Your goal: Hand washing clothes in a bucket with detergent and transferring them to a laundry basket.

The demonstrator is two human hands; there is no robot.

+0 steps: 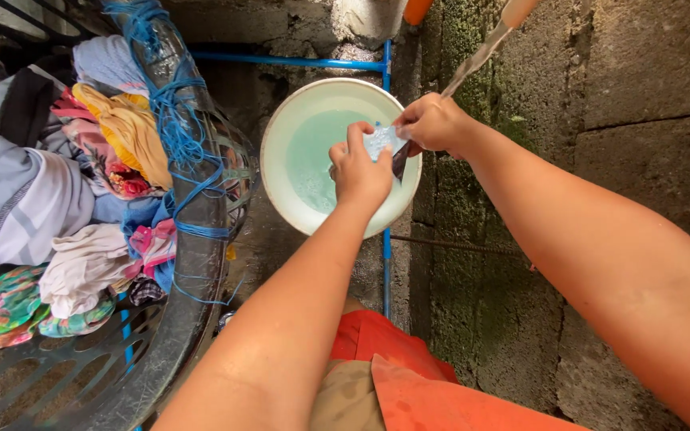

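My left hand (358, 170) and right hand (433, 124) both pinch small pale-blue sachet (381, 140) above white basin (313, 104). Basin part-filled, water stream (473, 62) running in. Sachet looks unemptied. Clothes (81, 160) piled dry in basket (189, 263), unwashed.

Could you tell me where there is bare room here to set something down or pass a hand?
Free: the wet concrete floor between the laundry basket and basin, and the basket's empty slatted corner. Crowded: the clothes pile, and the basin's right rim, where both hands hold a small packet.
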